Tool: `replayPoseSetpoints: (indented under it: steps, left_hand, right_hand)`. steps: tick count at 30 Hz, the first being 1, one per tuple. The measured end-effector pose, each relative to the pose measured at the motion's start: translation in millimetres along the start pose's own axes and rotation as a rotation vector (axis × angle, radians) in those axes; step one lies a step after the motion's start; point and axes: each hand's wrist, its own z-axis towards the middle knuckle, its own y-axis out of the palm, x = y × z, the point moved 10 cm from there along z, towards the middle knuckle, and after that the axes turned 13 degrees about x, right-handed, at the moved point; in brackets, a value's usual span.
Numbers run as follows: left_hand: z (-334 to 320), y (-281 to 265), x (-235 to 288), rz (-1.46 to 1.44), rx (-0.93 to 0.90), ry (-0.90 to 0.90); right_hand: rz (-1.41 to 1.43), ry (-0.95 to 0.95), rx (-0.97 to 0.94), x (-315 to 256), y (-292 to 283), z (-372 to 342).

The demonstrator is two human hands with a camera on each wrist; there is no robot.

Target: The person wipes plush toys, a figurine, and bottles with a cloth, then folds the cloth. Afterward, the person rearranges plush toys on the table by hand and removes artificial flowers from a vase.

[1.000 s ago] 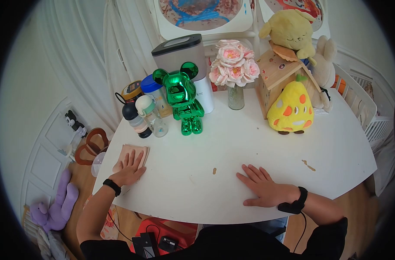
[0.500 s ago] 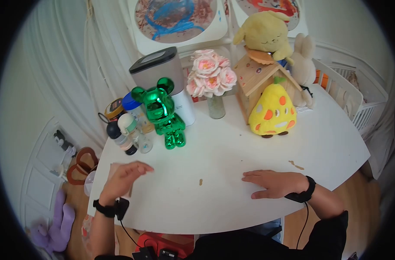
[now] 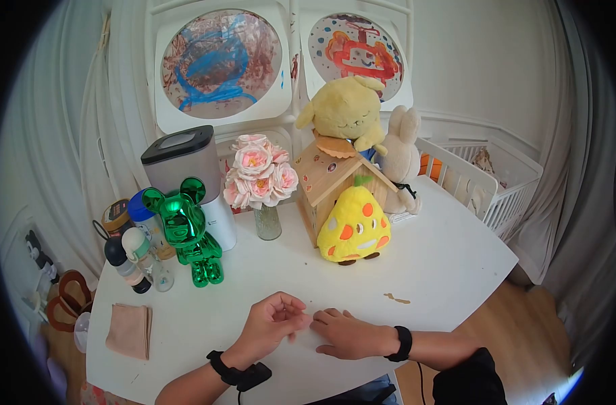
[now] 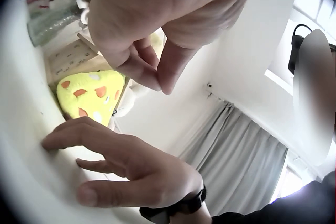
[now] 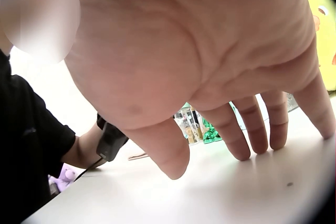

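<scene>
My left hand (image 3: pixel 269 325) is raised near the table's front, beside the right hand. Its fingers curl in and the thumb tip meets a fingertip (image 4: pixel 167 88), with nothing visible pinched there. Palm down, my right hand (image 3: pixel 352 335) has its fingers spread, with fingertips (image 5: pixel 278 140) at the white tabletop (image 3: pixel 254 378). A folded beige cloth (image 3: pixel 128 331) lies to the left of both hands. Beyond the hands are a shiny green bear figure (image 3: pixel 195 236) and a yellow plush (image 3: pixel 355 229) with orange spots.
Several bottles, among them a black-capped bottle (image 3: pixel 124 263), crowd the left back beside a lidded grey container (image 3: pixel 183 158). Pink flowers (image 3: pixel 257 172) stand in a glass vase (image 3: pixel 268 223). A wooden house (image 3: pixel 321 175) bears a pale yellow plush (image 3: pixel 345 111); a rabbit plush (image 3: pixel 401 162) is alongside.
My left hand has lifted off the cloth and moved right, its fingers curling in. My right hand now lies close beside it. The head view has swung right and up.
</scene>
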Motion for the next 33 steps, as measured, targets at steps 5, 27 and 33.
replayPoseSetpoints:
  steps: [5, 27, 33]
  left_hand:
    - [-18.1, -41.6, -8.9, 1.089, -0.215, 0.165]
    - [-34.2, -9.4, 88.8, 1.024, -0.269, 0.502]
    - [-44.0, 0.4, 92.6, 1.004, -0.259, 0.510]
  right_hand:
    - [-0.037, -0.010, -0.018, -4.7, -0.9, 2.2]
    - [-0.616, 0.025, 0.946, 107.3, -400.8, 128.3]
    - [-0.636, -0.258, 1.234, 75.2, -427.1, 76.2]
